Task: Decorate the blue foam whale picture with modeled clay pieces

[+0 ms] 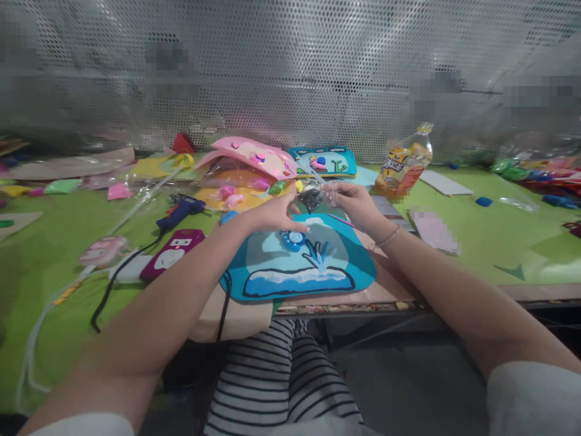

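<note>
Green table [483, 248]: right fingers [344, 190] pinch bag [311, 200]; left fingers [287, 204] half-open.

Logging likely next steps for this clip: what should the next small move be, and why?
Probably the left hand should pinch out some of the dark lump: the right hand holds what looks like its clear bag, the left is close beside it, and the board below has dark outlines.

silvery perforated sheeting [281, 79] behind | green-topped table [485, 233] | grey floor [408, 381], shadowed below
</note>
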The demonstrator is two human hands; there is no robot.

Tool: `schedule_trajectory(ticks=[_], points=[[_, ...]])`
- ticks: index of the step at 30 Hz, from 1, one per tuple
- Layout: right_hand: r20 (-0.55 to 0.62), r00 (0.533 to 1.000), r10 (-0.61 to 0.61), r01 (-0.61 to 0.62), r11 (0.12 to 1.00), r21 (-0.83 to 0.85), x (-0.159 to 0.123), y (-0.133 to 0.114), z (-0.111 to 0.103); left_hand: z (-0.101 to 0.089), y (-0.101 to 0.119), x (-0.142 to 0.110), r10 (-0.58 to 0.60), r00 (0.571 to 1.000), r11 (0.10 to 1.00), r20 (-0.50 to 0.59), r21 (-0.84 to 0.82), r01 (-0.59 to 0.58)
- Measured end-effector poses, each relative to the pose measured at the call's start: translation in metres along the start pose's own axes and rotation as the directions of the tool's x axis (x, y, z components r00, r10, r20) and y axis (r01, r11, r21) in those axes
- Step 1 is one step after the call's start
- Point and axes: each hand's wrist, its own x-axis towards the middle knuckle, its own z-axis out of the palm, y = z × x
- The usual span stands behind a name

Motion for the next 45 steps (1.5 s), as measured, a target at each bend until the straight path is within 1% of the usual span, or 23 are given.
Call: schedule_trajectory(ticks=[2,4,6,8,13,16,18,23,29,31,33,34,36,38,41,43,44,45], points=[[-0.053,0.997,0.058,-0.056,0.997,0.045,0.004,0.004,-0.005,-0.003,-0.004,-0.001,-0.004,0.996,0.990,0.092,0.138,-0.009],[-0.077,0.992,0.099,-0.094,0.994,0.060,0.006,0.006,-0.010,-0.005,-0.007,-0.001,0.032,0.987,0.973,0.160,0.222,-0.067],[-0.076,0.988,0.131,-0.127,0.990,0.062,0.007,0.006,-0.013,-0.006,-0.008,-0.001,0.081,0.975,0.965,0.209,0.229,-0.129],[-0.065,0.986,0.156,-0.152,0.987,0.058,0.007,0.005,-0.013,-0.007,-0.008,-0.001,0.103,0.969,0.968,0.225,0.203,-0.150],[-0.042,0.985,0.169,-0.166,0.984,0.071,0.004,0.001,-0.009,-0.007,-0.005,-0.002,0.094,0.970,0.980,0.222,0.149,-0.129],[-0.043,0.984,0.172,-0.169,0.983,0.067,0.003,0.001,-0.008,-0.007,-0.004,-0.002,0.111,0.974,0.982,0.197,0.129,-0.138],[-0.046,0.985,0.168,-0.165,0.985,0.051,0.003,0.001,-0.009,-0.005,-0.003,-0.002,0.102,0.978,0.985,0.184,0.122,-0.125],[-0.042,0.986,0.162,-0.161,0.986,0.030,0.002,0.002,-0.009,-0.001,-0.003,-0.002,0.102,0.980,0.980,0.169,0.152,-0.128],[0.008,0.988,0.157,-0.157,0.987,0.026,0.002,0.004,-0.008,0.001,-0.001,-0.003,0.104,0.979,0.979,0.178,0.155,-0.132],[0.026,0.986,0.164,-0.165,0.986,0.035,0.003,0.006,-0.009,0.000,-0.001,-0.003,0.078,0.985,0.982,0.154,0.158,-0.102],[0.055,0.985,0.164,-0.167,0.985,0.053,0.002,0.006,-0.009,-0.002,0.000,-0.001,0.032,0.996,0.989,0.078,0.143,-0.043],[0.075,0.984,0.161,-0.166,0.984,0.069,0.002,0.006,-0.008,-0.002,0.000,0.000,0.005,1.000,0.996,0.019,0.086,-0.006],[0.119,0.981,0.150,-0.163,0.981,0.108,0.000,0.004,-0.005,-0.002,0.002,0.003,-0.050,0.995,0.993,-0.082,-0.112,0.041],[0.141,0.983,0.121,-0.139,0.983,0.124,-0.003,0.000,0.001,0.001,0.005,0.005,-0.087,0.988,0.954,-0.129,-0.295,0.045],[0.147,0.989,0.006,-0.015,0.998,0.062,-0.008,-0.003,0.010,0.008,0.010,0.006,-0.126,0.981,0.850,-0.146,-0.526,0.031],[0.177,0.982,-0.072,0.074,0.997,-0.005,-0.011,-0.004,0.014,0.011,0.012,0.006,-0.179,0.974,0.730,-0.141,-0.682,0.036],[0.193,0.976,-0.099,0.109,0.993,-0.039,-0.012,-0.004,0.016,0.012,0.012,0.006,-0.203,0.970,0.684,-0.131,-0.728,0.045],[0.203,0.972,-0.121,0.139,0.987,-0.075,-0.013,-0.005,0.017,0.012,0.012,0.006,-0.220,0.968,0.663,-0.122,-0.747,0.057]])
